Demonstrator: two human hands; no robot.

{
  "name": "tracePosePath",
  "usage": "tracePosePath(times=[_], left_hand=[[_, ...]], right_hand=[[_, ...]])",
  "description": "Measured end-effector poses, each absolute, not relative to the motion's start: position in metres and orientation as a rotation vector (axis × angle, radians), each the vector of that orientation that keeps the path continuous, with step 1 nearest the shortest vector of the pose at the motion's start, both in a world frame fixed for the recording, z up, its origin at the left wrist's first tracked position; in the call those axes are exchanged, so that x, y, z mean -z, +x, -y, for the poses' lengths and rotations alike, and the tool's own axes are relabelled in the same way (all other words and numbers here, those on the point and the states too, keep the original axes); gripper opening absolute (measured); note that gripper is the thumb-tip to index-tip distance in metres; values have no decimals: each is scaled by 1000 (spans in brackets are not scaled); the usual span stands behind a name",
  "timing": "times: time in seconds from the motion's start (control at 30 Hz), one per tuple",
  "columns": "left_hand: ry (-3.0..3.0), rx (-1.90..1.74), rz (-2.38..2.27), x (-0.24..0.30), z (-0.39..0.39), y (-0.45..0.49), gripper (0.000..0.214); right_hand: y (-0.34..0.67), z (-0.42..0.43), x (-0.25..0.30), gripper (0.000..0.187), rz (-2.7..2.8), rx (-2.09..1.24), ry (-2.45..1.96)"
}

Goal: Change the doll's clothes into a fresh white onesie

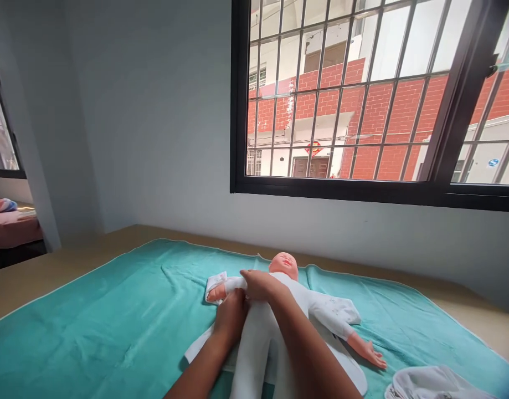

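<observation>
A baby doll in white clothes lies on its back on a teal blanket, its head toward the wall. My left hand is closed at the white sleeve on the doll's arm at the left. Just above it, my right hand is closed on the same sleeve near the shoulder, its fingertips partly hidden. The doll's hand at the left shows at an open white cuff. The doll's other arm stretches out to the right, with its hand bare. My forearms cover part of the body.
Folded white cloth lies at the lower right on the blanket. The blanket covers a tan surface whose edges show. A grey wall and a barred window stand behind. Further left is a pink bed.
</observation>
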State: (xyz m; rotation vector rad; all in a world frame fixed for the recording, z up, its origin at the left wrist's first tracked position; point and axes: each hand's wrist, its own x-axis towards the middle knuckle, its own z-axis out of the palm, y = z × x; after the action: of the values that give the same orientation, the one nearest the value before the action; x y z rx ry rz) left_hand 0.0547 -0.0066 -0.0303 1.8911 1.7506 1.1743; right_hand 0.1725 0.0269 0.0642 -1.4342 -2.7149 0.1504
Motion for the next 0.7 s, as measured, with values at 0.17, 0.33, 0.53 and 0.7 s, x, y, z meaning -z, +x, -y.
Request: tracePosePath(times=[0.17, 0.33, 0.53, 0.7], left_hand=[[1687, -1298, -1695, 32, -3, 48, 18], [1374, -1514, -1538, 36, -15, 43, 18], [902, -1738, -1337, 34, -13, 28, 19], [733, -1747, -1125, 15, -6, 8, 28]], right_hand=[[168, -40, -45, 28, 2642, 38, -1490], [171, -44, -42, 30, 2567, 81, -1505], [197, -40, -60, 42, 2362, -32, -1531], [202, -25, -70, 33, 2367, -162, -1449]])
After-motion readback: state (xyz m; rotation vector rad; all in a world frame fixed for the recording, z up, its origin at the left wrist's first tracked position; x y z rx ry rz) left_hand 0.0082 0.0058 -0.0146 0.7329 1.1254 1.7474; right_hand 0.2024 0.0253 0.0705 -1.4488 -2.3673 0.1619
